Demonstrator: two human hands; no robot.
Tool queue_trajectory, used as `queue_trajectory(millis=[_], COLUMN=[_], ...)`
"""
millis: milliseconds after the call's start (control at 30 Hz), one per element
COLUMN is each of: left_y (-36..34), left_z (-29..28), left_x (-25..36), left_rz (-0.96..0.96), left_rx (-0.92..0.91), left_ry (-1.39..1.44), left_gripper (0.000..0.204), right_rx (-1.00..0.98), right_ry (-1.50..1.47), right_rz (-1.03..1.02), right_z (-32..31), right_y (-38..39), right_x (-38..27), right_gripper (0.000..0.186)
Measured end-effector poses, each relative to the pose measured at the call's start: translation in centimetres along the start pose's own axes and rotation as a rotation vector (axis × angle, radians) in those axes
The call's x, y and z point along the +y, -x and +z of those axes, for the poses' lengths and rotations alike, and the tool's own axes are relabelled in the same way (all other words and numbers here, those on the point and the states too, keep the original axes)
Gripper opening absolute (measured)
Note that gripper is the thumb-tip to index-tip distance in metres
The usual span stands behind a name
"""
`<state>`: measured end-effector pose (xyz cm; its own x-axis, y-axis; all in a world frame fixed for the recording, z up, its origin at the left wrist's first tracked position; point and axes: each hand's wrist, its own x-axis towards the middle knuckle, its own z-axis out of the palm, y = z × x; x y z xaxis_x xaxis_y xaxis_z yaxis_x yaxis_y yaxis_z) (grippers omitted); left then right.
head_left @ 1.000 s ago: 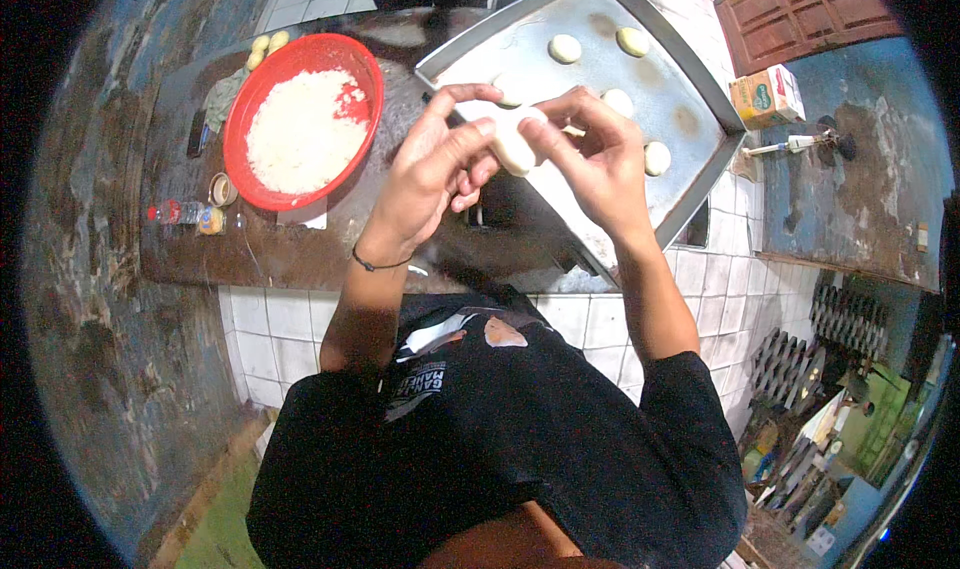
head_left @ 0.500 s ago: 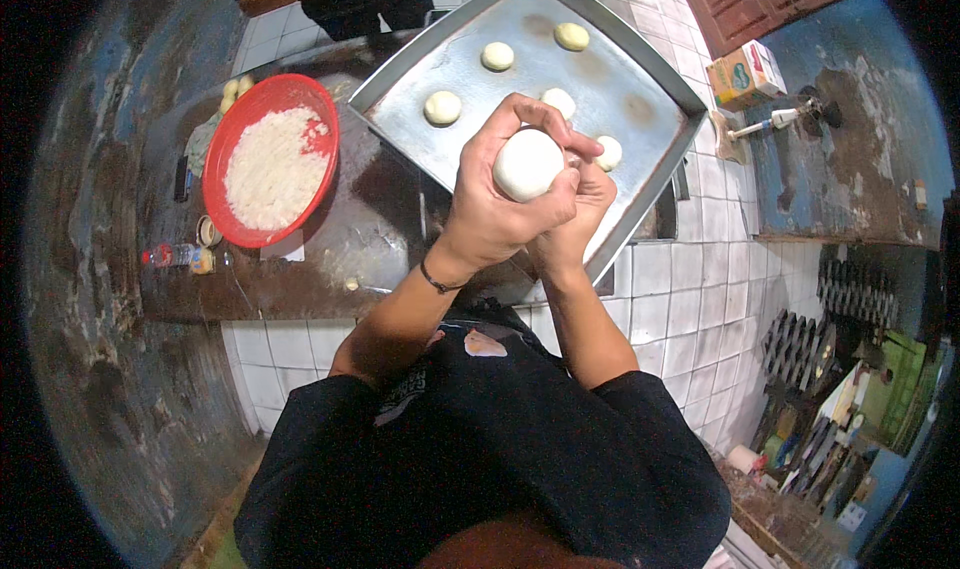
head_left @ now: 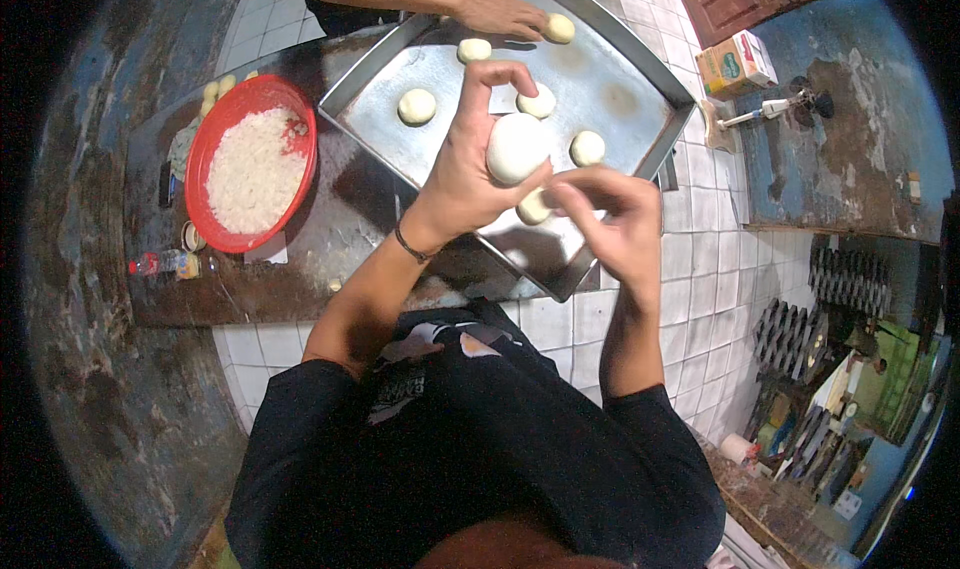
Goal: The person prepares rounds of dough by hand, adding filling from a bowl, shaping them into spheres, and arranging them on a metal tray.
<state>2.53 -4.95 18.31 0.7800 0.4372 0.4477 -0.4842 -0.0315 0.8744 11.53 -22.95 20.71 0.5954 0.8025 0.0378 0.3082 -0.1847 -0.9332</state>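
My left hand (head_left: 465, 159) curls round a smooth white dough ball (head_left: 518, 149), held above the near part of a large square metal tray (head_left: 440, 74). Just to its right is my right hand (head_left: 620, 224), its fingers loosely bent and the thumb apart, with nothing visible in them. Several pale dough balls sit spaced out on the tray, among them one at the left (head_left: 417, 106) and one at the right (head_left: 587, 149). Another dough ball (head_left: 535, 207) shows between my hands. At the far side, another person's hand (head_left: 503, 14) touches a yellowish ball (head_left: 558, 29).
Left of the tray, a red basin (head_left: 310, 159) of white, crumbly material stands on the dark table (head_left: 345, 254). A small bottle (head_left: 160, 263) lies near the table's left end. A carton (head_left: 735, 66) and a white-handled tool (head_left: 765, 114) are at the right.
My right hand has drawn away from the dough ball toward the right, while my left hand keeps holding it. The other person's hand has reached in over the tray's far side.
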Motion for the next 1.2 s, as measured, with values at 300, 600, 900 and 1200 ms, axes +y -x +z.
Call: queue_trajectory(millis=[300,600,900,1200], left_y=[-1.4,-0.8,0.2,0.7], left_z=[1.2,-6.3,-7.5,-7.7], left_x=[-6.9,-6.6,-6.3,-6.2], left_rz=[0.007,-0.291,-0.183,-0.129], left_rx=[-0.236,-0.014,0.186,0.234], left_ry=[-0.427,-0.618,-0.593,-0.538], left_gripper=[0.084,0.088,0.062,0.052], right_rx=[0.103,0.206,-0.215,0.065], right_ry=[0.05,0.864,0.959,1.205], right_rz=[0.004,0.113,0.244,0.065], right_z=[-1.2,-10.9,-10.9,-7.4], right_y=[-2.5,-12.4,-15.0,-15.8], right_x=[0.8,16.1,22.3,22.3], right_gripper=[0.042,0.045,0.092,0.075])
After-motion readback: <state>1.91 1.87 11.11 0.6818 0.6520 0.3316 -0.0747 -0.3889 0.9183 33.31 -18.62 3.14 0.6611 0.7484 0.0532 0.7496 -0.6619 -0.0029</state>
